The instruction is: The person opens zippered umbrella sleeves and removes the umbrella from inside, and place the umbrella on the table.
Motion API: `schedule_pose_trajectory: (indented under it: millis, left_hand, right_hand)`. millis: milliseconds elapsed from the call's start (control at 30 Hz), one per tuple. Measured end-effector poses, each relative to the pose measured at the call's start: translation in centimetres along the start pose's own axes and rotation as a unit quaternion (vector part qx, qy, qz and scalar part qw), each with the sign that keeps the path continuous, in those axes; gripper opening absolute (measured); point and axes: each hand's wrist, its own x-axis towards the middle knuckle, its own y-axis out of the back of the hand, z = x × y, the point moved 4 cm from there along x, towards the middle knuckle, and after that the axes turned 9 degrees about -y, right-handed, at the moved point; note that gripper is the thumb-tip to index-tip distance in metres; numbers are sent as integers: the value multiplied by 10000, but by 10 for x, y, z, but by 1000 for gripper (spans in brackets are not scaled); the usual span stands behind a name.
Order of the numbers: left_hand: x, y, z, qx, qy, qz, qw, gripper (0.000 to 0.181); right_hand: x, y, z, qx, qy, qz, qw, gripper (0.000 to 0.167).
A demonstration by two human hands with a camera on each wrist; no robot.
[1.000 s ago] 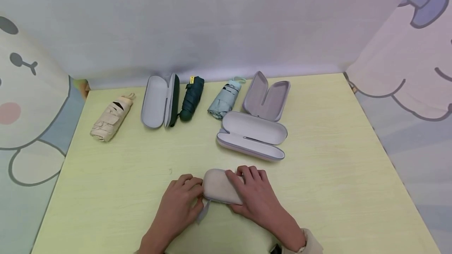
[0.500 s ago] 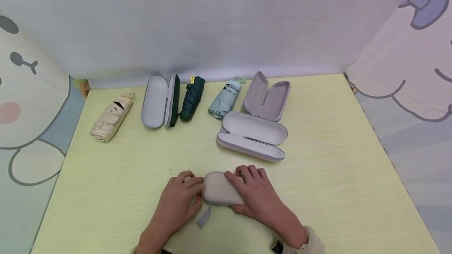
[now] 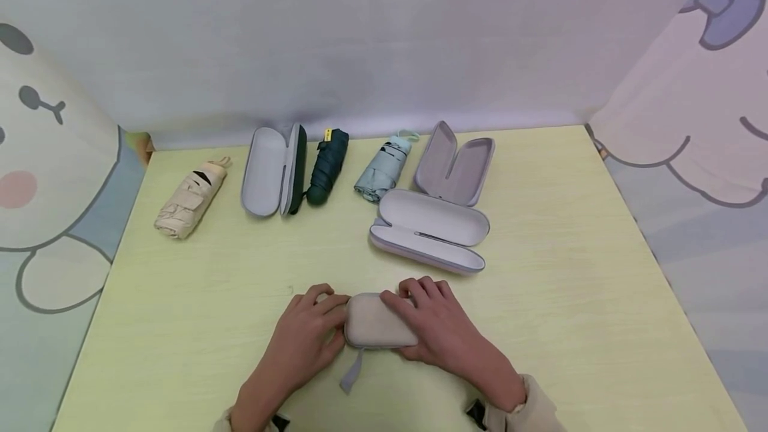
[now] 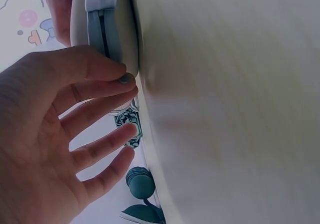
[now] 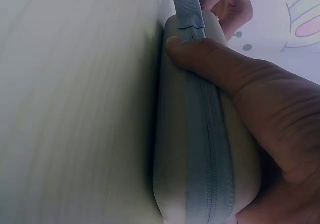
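Note:
A beige zippered hard case [image 3: 377, 322] lies at the table's near middle, its lid down. My right hand [image 3: 441, 325] grips its right end, thumb along the zipped side in the right wrist view. My left hand [image 3: 309, 332] is at its left end. In the left wrist view, thumb and index finger pinch a small grey piece [image 4: 125, 77], apparently the zipper pull; the other fingers are spread. A grey fabric strap [image 3: 352, 372] hangs from the case's near side. The case's contents are hidden.
Behind the hands lie an open pink-grey case [image 3: 435, 215] and an open mauve case [image 3: 459, 169]. Farther left are a light blue umbrella [image 3: 384, 169], a dark green umbrella [image 3: 327, 165], an open dark green case [image 3: 264, 172] and a beige umbrella [image 3: 192, 199].
The beige case has shifted slightly toward the near edge, and its strap has swung into fuller view. Both hands keep their places at its ends.

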Motion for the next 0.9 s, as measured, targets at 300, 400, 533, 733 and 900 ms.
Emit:
schedule_pose_trajectory:
  millis: [300, 400, 533, 733, 900]
  left_hand:
    - [4, 0, -3, -45, -167, -208, 9996, 17]
    - [5, 0, -4, -36, -233, -262, 9994, 15]
    - [7, -1, -4, -14, -357, -290, 9989, 14]
    - [8, -2, -4, -23, -462, -374, 9982, 14]
    - [7, -2, -3, -32, -508, -402, 9979, 15]
  right_hand:
    - [4, 4, 4, 94, 162, -173, 9997, 87]
    - [5, 3, 6, 75, 180, -284, 9994, 86]
    - [7, 4, 8, 89, 210, -362, 9991, 85]
    - [8, 8, 9, 247, 283, -385, 9985, 84]
    - [7, 9, 10, 435, 351, -388, 9977, 84]
